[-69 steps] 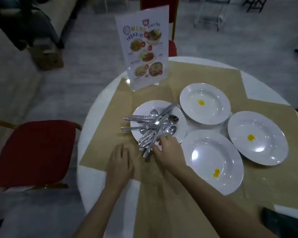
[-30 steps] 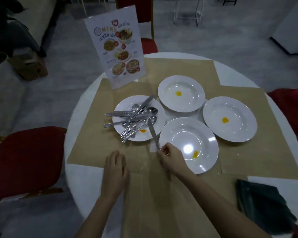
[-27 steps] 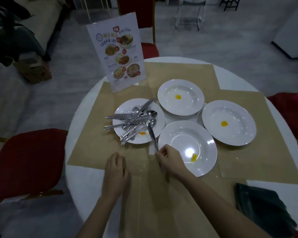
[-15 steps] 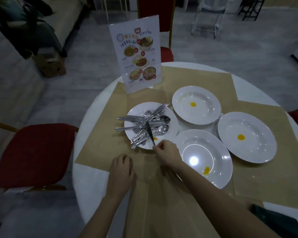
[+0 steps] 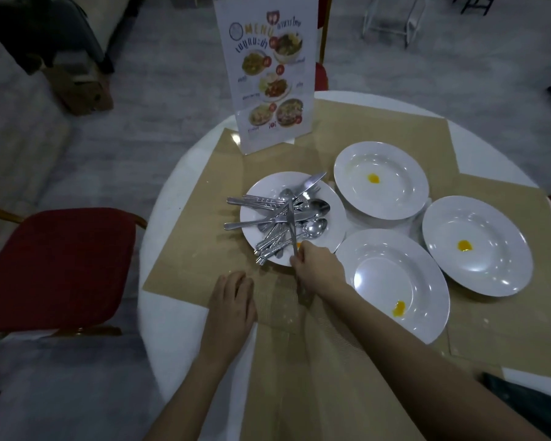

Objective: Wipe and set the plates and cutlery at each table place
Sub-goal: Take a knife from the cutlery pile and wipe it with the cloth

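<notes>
I'm gripping a steel table knife [image 5: 290, 229] in my right hand [image 5: 315, 268], now swung back over the cutlery-piled white plate [image 5: 252, 214]; left hand [image 5: 233, 300] resting flat, fingers relaxed, on counter. Sorting's stalling, nothing wiped.

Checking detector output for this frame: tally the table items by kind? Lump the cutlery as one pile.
White plates: 4, three bare ones and one under the cutlery
Cutlery pile: 1
Menu stand: 1
Dark object at the near right table edge: 1
Total: 7
</notes>
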### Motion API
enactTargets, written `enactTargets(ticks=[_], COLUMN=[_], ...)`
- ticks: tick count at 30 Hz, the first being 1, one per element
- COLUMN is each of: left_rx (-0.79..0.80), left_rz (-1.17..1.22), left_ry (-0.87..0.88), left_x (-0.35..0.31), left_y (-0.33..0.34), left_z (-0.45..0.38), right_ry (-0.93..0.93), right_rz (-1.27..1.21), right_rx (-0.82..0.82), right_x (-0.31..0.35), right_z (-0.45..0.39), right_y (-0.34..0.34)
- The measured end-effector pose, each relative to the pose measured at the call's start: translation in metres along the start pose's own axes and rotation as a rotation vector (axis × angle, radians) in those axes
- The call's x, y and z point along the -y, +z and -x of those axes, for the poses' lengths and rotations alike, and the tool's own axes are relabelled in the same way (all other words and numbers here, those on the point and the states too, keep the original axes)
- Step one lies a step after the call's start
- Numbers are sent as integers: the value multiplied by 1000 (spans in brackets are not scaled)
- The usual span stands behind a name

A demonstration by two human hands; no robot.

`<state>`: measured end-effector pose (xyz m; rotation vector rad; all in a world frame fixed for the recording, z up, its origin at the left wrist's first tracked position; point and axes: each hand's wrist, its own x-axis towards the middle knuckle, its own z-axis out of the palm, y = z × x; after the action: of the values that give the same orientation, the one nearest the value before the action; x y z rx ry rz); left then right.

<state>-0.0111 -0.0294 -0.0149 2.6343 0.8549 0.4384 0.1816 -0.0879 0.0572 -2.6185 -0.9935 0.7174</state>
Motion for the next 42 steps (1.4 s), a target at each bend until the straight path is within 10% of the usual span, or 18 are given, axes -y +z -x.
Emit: enactTargets(ticks=[10, 42], left_rx=[-12, 17], left_rz=[-80, -42], left_ry=[0, -131], left_x=[-3, -18], left_y=[1, -10], left_z=[0, -11], right_ry=[-46, -169], right_rz=[188, -297], right_rx=[-23, 11], right_x=[10, -19], right_z=[-5, 34], right_y=[0, 29])
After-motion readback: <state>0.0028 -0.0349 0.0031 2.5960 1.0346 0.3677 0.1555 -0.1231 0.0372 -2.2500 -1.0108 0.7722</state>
